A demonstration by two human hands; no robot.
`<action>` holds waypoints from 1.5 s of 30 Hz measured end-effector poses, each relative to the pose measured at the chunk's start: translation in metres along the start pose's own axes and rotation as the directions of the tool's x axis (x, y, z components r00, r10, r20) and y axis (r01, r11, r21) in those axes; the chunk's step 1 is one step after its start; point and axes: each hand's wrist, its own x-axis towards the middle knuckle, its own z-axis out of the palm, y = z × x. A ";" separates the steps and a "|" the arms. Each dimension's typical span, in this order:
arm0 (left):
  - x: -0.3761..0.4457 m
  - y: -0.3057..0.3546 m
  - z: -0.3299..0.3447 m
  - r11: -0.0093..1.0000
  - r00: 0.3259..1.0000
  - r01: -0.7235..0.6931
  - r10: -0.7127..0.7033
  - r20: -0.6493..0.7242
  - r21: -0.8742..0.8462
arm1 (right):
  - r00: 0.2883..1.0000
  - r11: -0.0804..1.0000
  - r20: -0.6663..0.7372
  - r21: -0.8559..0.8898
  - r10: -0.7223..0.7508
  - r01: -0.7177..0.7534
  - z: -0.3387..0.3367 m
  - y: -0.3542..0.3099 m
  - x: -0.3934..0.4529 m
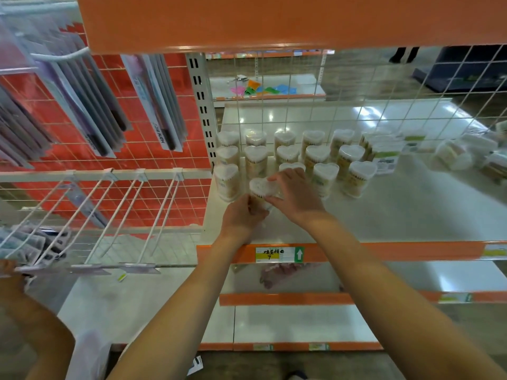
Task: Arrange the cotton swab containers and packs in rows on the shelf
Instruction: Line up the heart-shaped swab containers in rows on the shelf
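Note:
Several clear heart-lidded cotton swab containers point(314, 157) stand in rows at the back left of the white shelf point(397, 215). Both hands hold one more heart-lidded container point(262, 186) in front of the rows. My left hand point(242, 215) grips its lower body. My right hand point(295, 193) curls over its right side and lid. Rectangular swab boxes point(385, 153) stand to the right of the rows. Bagged swab packs point(455, 154) lie loose further right.
A wire grid back panel point(384, 91) closes the shelf's rear. An orange shelf point(274, 20) hangs overhead. Left of the upright hang packaged items point(153, 105) and bare wire hooks point(123, 215). Another person's arm point(24, 311) is at the lower left. Lower shelves point(288, 322) sit below.

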 end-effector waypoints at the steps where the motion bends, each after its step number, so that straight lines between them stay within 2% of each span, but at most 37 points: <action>1: 0.002 0.000 0.001 1.000 1.000 0.013 -0.014 -0.007 -0.003 | 1.000 0.999 -0.020 -0.032 -0.022 0.021 0.000 0.000 0.003; 5: 0.005 0.001 0.004 0.995 0.997 0.069 -0.071 -0.036 -0.076 | 0.994 0.992 -0.072 -0.106 -0.079 0.071 0.000 -0.002 0.012; 8: 0.007 0.001 0.004 0.996 0.996 0.059 -0.064 -0.068 -0.066 | 0.993 0.987 -0.073 -0.141 -0.093 0.082 0.000 -0.002 0.019; 15: 0.019 0.004 0.002 1.000 0.996 0.027 -0.028 -0.084 -0.012 | 0.989 0.982 -0.088 -0.159 -0.116 0.101 0.003 0.003 0.027; 23: 0.027 0.012 0.010 0.991 0.987 0.087 -0.100 -0.128 -0.104 | 0.988 0.975 -0.086 -0.190 -0.131 0.113 0.006 0.010 0.039; 38: 0.025 0.022 0.015 0.995 0.981 0.096 -0.100 -0.166 -0.027 | 0.985 0.979 -0.065 -0.138 -0.158 0.148 0.005 0.019 0.039; 42: 0.012 0.027 0.013 0.995 0.970 0.097 -0.094 -0.224 0.002 | 0.979 0.985 -0.125 -0.068 -0.164 0.156 0.002 0.025 0.033; 45: 0.005 0.027 0.015 0.994 0.938 0.098 -0.107 -0.329 -0.045 | 0.971 0.986 -0.173 -0.032 -0.167 0.164 -0.004 0.030 0.026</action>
